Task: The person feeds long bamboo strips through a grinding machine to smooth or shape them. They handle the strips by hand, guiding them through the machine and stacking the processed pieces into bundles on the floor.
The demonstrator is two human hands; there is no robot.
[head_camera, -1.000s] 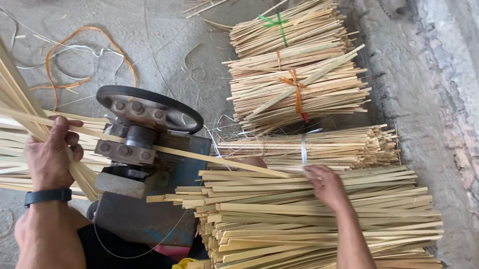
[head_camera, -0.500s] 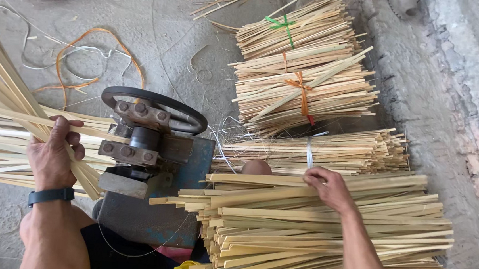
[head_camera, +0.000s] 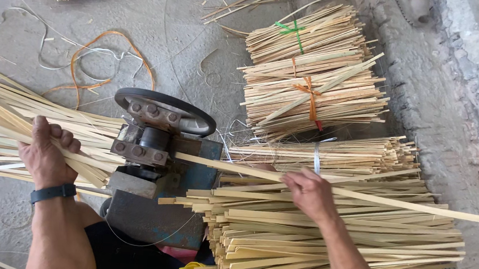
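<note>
Right hand (head_camera: 312, 192) pinches 1 long pale bamboo strip (head_camera: 360, 195) entering the small grey-blue roller machine (head_camera: 161, 145); left hand (head_camera: 44, 156) clamps probably finished split bamboo slivers (head_camera: 1, 127); a big flat bamboo strip pile (head_camera: 327, 244) remains.

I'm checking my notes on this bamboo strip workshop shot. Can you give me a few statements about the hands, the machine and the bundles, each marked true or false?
1. The right hand holds a long bamboo strip leading into the machine. True.
2. The left hand is empty. False: it grips a sheaf of strips.
3. A dark wristband sits on the left wrist. True.
4. The tied bundle has a blue tie. False: its tie is orange.
</note>
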